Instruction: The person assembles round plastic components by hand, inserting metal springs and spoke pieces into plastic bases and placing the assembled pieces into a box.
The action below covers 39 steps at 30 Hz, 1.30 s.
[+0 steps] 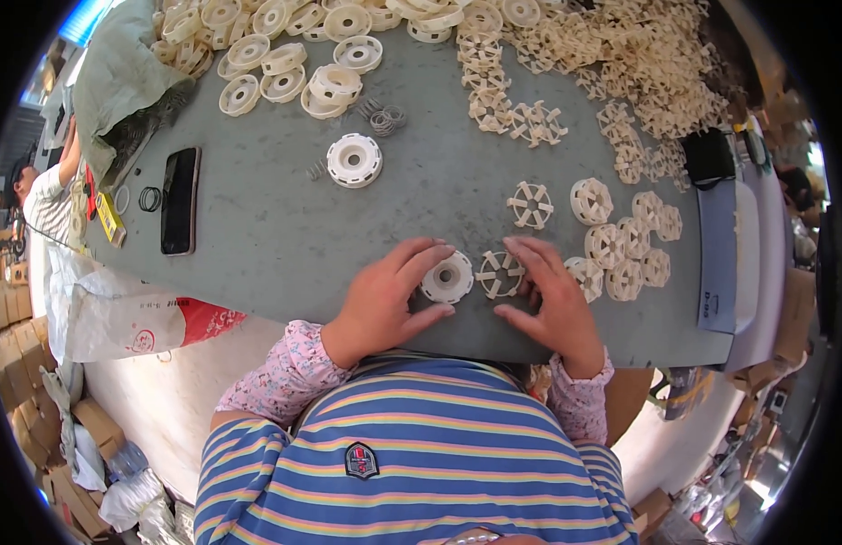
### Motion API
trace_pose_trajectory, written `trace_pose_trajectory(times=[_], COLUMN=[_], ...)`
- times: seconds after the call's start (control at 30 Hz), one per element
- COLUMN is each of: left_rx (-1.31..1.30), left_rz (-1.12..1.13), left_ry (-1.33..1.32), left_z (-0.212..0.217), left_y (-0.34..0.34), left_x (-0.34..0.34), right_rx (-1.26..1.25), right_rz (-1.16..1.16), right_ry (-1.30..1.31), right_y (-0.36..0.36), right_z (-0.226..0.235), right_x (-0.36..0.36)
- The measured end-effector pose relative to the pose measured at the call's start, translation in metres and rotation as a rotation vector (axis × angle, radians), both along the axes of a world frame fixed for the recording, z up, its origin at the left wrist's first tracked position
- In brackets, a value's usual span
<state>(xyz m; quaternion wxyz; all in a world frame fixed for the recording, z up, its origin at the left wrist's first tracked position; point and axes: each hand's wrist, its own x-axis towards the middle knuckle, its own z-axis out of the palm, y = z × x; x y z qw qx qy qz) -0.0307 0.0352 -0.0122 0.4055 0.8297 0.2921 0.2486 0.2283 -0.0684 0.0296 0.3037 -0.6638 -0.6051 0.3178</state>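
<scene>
A white plastic wheel (447, 277) with a round hub hole lies on the grey-green table (285, 227) in front of me. My left hand (385, 295) curves round its left side, index finger at the far rim and thumb at the near rim. Just to its right, a cream spoked plastic ring (500, 275) lies flat, apart from the wheel. My right hand (557, 304) is cupped about the ring's right side, fingertips at its edge and thumb near its front. Another spoked piece (531, 205) lies a little farther off. Several similar round pieces (606, 245) are grouped right of my right hand.
A white wheel (355, 161) and coil springs (385, 118) lie farther back. Wheels (335, 86) and small cream parts (621, 64) are heaped along the far side. A phone (179, 201) lies left; a blue-grey box (717, 259) stands right. Another person (49, 193) is at far left.
</scene>
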Motion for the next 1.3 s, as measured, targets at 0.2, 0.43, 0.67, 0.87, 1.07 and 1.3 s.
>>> trace_pose_trajectory(times=[0.2, 0.43, 0.67, 0.87, 1.07, 1.3], left_rx=[-0.02, 0.002, 0.025, -0.008, -0.018, -0.112], left_rz=[-0.059, -0.052, -0.021, -0.013, -0.042, -0.09], left_ry=[0.054, 0.066, 0.09, 0.106, 0.078, -0.009], left_z=[0.002, 0.008, 0.015, 0.016, 0.012, 0.013], left_y=[0.002, 0.001, 0.001, 0.001, 0.001, 0.008], left_x=[-0.003, -0.001, 0.005, 0.006, 0.001, -0.005], right_rx=[0.021, 0.342, 0.13, 0.252, 0.132, 0.051], right_rz=[-0.086, -0.901, -0.58, -0.17, 0.06, 0.005], right_ry=[-0.165, -0.839, -0.401, -0.412, -0.435, -0.223], right_y=[-0.01, -0.049, -0.012, 0.05, 0.055, 0.042], right_z=[0.025, 0.085, 0.049, 0.001, -0.011, 0.012], right_x=[0.036, 0.251, 0.17, 0.064, 0.049, 0.029])
